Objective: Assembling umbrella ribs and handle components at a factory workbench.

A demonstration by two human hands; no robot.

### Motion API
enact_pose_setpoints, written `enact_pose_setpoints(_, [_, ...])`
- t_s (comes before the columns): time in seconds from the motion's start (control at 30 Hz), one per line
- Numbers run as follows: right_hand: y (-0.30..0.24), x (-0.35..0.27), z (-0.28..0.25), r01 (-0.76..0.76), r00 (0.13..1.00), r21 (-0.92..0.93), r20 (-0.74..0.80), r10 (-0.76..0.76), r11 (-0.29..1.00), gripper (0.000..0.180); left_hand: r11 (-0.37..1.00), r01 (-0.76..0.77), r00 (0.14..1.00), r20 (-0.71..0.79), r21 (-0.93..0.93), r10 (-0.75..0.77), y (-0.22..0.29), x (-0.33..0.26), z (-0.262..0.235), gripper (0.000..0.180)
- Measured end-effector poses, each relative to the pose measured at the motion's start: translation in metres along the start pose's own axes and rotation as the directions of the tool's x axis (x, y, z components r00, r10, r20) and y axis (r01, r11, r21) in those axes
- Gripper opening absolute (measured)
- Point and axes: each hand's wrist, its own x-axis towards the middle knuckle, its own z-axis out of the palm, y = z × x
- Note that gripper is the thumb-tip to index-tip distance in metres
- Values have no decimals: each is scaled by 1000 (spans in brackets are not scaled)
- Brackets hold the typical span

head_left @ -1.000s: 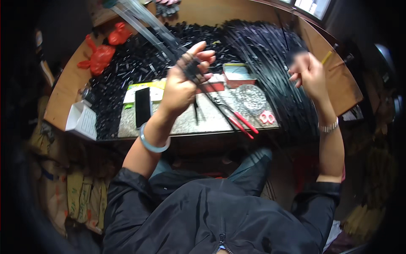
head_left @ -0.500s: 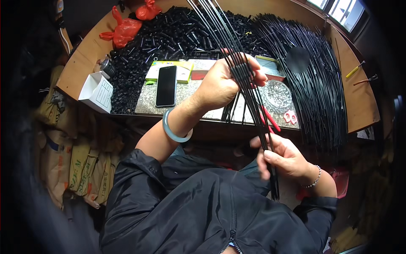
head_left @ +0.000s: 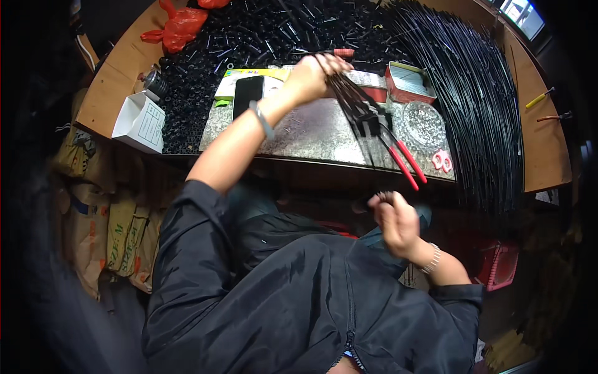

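My left hand [head_left: 311, 78] is closed round a bundle of thin black rods [head_left: 349, 96] above the speckled work board. The rods are blurred and slant down to the right, toward a pair of red-handled pliers [head_left: 403, 159], whose jaws are lost among dark shapes. My right hand [head_left: 397, 225] is held apart from the bundle, in front of the bench's near edge. Its fingers are curled together, with a small dark ridged thing [head_left: 382, 198] at the fingertips, too blurred to name.
On the board [head_left: 299, 140] lie a phone [head_left: 248, 93], a tin box [head_left: 410, 83], a clear glass dish [head_left: 422, 126] and pink-handled scissors [head_left: 442, 161]. Short black tubes [head_left: 261, 37] heap behind; long black rods [head_left: 473, 106] lie right. A white box [head_left: 140, 121] stands left.
My left hand has moved up and left, and the rod bundle has swung lower over the board. My right hand has let go of the rods' lower ends and is now apart from them.
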Motion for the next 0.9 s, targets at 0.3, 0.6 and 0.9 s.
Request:
enact_pose_setpoints(0.3, [124, 35, 48, 172, 972, -166, -134, -195, 971, 14, 989, -55, 771, 635, 140, -47, 54, -19, -37, 108])
enact_pose_setpoints(0.6, [26, 59, -11, 85, 993, -521, 117, -27, 849, 15, 973, -205, 847, 480, -104, 229, 76, -90, 16, 38])
enact_pose_setpoints(0.9, [72, 216, -153, -86, 981, -881, -157, -115, 466, 19, 977, -198, 852, 508, 83, 129, 81, -96, 24, 63])
